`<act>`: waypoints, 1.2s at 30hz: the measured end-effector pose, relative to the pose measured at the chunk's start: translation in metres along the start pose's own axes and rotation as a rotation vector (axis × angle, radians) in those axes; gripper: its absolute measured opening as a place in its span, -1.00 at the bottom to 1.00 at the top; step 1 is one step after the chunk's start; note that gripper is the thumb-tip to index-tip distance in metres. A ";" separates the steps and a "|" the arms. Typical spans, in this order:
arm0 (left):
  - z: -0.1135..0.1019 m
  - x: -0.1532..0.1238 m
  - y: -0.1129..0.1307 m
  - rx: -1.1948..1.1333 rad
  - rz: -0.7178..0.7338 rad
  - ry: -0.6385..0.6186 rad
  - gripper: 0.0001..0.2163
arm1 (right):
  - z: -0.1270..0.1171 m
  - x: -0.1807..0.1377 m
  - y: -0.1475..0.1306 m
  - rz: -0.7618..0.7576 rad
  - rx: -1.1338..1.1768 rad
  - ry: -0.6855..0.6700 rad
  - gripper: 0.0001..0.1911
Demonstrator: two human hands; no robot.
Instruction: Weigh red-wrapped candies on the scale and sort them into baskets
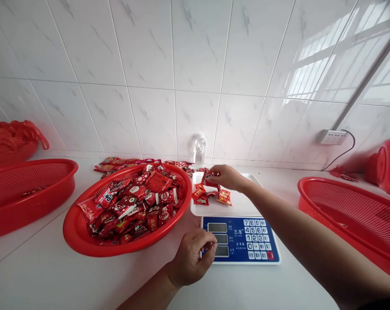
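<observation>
My right hand (229, 177) is over the white weighing tray (242, 209), its fingers closed on a small red snack packet (207, 175). Several red packets lie on the tray below it, among them an orange-red one (224, 197). In front of the blue panel of the digital scale (240, 254) is my left hand (195, 257), with curled fingers and nothing visible in them; it partly covers the displays. To the left, a red oval basket (85, 247) is heaped with wrapped snack packets (137, 202).
More packets (114, 161) lie along the tiled wall behind the basket. A clear plastic bottle (199, 151) stands behind the tray. Another red basket (53, 202) is at left, near red plastic bags (10, 137). At right are a red basket (311, 183) and a wall socket with a cable (334, 137).
</observation>
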State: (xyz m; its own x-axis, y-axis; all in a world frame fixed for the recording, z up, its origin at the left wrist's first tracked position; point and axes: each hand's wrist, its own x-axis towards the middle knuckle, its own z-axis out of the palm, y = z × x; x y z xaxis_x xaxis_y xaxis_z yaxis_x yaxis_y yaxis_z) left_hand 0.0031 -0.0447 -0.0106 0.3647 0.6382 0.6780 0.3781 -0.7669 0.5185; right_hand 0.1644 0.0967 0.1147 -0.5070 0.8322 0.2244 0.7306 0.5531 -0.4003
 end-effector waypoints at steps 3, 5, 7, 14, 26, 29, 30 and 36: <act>0.003 0.003 0.005 -0.017 -0.023 -0.031 -0.93 | 0.012 -0.012 0.024 0.092 -0.011 -0.011 -0.52; 0.003 0.008 0.011 -0.029 -0.008 -0.056 -0.93 | 0.025 -0.018 0.029 0.106 -0.017 -0.034 -0.34; 0.002 0.016 0.017 -0.029 0.059 -0.072 -0.92 | 0.037 -0.021 0.027 0.091 -0.020 -0.086 -0.24; 0.005 0.038 0.016 0.029 0.287 -0.040 -0.89 | 0.060 -0.011 0.007 -0.058 -0.067 -0.146 -0.22; -0.006 0.024 -0.004 0.053 0.181 -0.036 -0.87 | 0.058 0.004 0.046 -0.322 -0.106 0.048 -0.77; -0.004 0.023 -0.002 0.055 0.217 -0.039 -0.86 | 0.050 0.004 0.056 -0.263 -0.074 0.156 -0.78; -0.004 0.023 -0.002 0.057 0.222 -0.035 -0.85 | 0.047 0.004 0.058 -0.236 -0.055 0.196 -0.79; -0.004 0.025 -0.001 0.059 0.207 -0.052 -0.85 | 0.032 0.003 0.056 -0.063 0.113 0.348 -0.82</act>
State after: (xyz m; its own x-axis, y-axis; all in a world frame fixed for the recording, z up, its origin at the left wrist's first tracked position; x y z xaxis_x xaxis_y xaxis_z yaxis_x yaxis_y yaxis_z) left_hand 0.0085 -0.0286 0.0077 0.4823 0.4709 0.7387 0.3393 -0.8778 0.3380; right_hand 0.1891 0.1285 0.0641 -0.3491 0.7713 0.5322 0.6380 0.6116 -0.4678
